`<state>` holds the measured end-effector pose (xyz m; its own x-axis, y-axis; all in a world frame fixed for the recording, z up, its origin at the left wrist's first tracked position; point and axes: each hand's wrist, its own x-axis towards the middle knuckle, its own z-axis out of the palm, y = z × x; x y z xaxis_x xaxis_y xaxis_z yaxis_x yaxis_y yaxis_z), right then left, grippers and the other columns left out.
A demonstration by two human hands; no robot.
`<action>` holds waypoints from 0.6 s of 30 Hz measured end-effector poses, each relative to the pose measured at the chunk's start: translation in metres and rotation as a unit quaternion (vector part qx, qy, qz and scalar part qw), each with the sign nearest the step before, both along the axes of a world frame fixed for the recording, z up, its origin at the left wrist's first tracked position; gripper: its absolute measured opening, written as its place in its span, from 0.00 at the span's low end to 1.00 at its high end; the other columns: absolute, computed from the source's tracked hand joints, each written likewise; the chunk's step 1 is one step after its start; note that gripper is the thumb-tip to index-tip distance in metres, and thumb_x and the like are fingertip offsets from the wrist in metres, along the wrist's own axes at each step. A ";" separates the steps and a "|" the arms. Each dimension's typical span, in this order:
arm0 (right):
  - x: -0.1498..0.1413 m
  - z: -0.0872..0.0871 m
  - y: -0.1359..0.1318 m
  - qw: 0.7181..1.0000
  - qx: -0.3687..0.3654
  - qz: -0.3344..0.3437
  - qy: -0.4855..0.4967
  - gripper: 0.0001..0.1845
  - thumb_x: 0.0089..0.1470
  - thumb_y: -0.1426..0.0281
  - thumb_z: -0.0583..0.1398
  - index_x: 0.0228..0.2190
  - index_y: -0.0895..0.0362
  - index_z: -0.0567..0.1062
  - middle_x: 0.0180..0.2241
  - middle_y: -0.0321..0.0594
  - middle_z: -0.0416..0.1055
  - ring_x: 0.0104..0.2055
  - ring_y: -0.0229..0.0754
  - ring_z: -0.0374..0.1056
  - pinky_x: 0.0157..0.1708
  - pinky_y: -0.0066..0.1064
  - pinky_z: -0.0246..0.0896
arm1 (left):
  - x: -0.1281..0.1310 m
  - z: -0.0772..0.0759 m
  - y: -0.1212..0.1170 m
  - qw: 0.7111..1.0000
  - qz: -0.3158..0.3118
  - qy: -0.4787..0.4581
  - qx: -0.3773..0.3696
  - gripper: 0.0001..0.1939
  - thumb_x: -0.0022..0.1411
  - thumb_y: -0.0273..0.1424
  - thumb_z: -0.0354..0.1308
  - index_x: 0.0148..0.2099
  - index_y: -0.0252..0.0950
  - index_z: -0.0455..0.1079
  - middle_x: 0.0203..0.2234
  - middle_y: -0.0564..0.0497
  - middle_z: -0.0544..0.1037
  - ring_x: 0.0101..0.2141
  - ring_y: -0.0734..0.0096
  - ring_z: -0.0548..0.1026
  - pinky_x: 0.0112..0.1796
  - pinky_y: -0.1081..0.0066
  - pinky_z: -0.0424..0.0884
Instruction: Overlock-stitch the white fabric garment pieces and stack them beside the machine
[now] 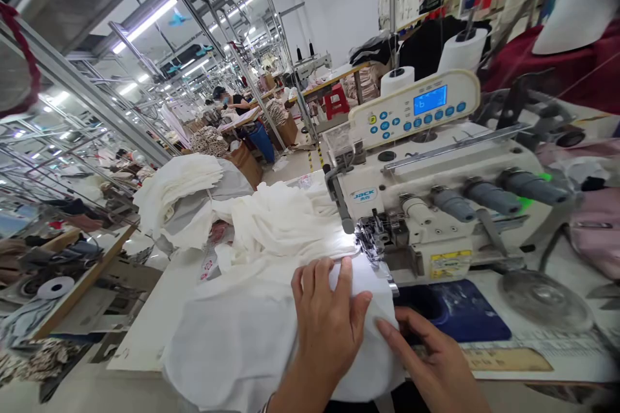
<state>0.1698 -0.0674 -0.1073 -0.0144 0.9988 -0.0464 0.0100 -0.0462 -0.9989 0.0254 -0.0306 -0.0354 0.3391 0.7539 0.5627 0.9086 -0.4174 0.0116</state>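
- Left hand (329,316): flat on the white cloth (252,335), fingers spread, not clamped, just before the presser foot (372,232)
- Right hand (431,361): fingers at the cloth's right edge; pinching or not, cannot tell
- Cloth: across the worktop (145,329), bunched behind the foot, beside the Jack sewing machine (436,168)
- Thread cones (403,80): behind the machine
- Co-worker (230,102): far down the aisle, at another table

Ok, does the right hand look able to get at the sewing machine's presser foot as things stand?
Probably yes. The right hand is at the edge of the white fabric, close in front of the presser foot. Little but that fabric seems to lie between them.
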 end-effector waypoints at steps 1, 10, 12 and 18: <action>0.001 0.000 0.000 1.000 0.000 0.003 -0.006 0.19 0.54 0.53 0.60 0.35 0.56 0.78 0.28 0.38 0.75 0.27 0.39 0.69 0.23 0.20 0.65 | 0.000 0.000 0.000 1.000 -0.001 0.003 0.000 0.19 0.70 0.37 0.45 0.55 0.33 0.67 0.44 0.40 0.69 0.45 0.55 0.66 0.46 0.54 0.61; 0.004 0.008 0.000 0.999 -0.008 0.005 -0.035 0.19 0.54 0.52 0.60 0.31 0.55 0.78 0.27 0.37 0.76 0.28 0.40 0.71 0.26 0.20 0.66 | -0.005 0.006 0.013 0.999 -0.027 -0.022 -0.012 0.16 0.69 0.31 0.47 0.56 0.34 0.64 0.46 0.41 0.69 0.48 0.57 0.66 0.50 0.52 0.60; 0.004 0.009 0.000 0.999 -0.008 0.004 -0.043 0.19 0.53 0.52 0.60 0.29 0.55 0.78 0.27 0.37 0.76 0.28 0.41 0.71 0.27 0.21 0.67 | -0.012 -0.002 0.006 0.997 0.008 -0.070 0.041 0.15 0.67 0.29 0.51 0.55 0.34 0.63 0.46 0.40 0.67 0.48 0.58 0.66 0.49 0.55 0.62; 0.007 0.011 -0.007 0.994 0.003 0.018 -0.107 0.20 0.53 0.52 0.59 0.23 0.55 0.76 0.23 0.36 0.73 0.27 0.41 0.70 0.25 0.22 0.66 | -0.047 -0.053 -0.034 0.974 0.178 -0.141 -0.011 0.18 0.59 0.38 0.60 0.48 0.35 0.67 0.53 0.36 0.62 0.54 0.44 0.61 0.49 0.42 0.62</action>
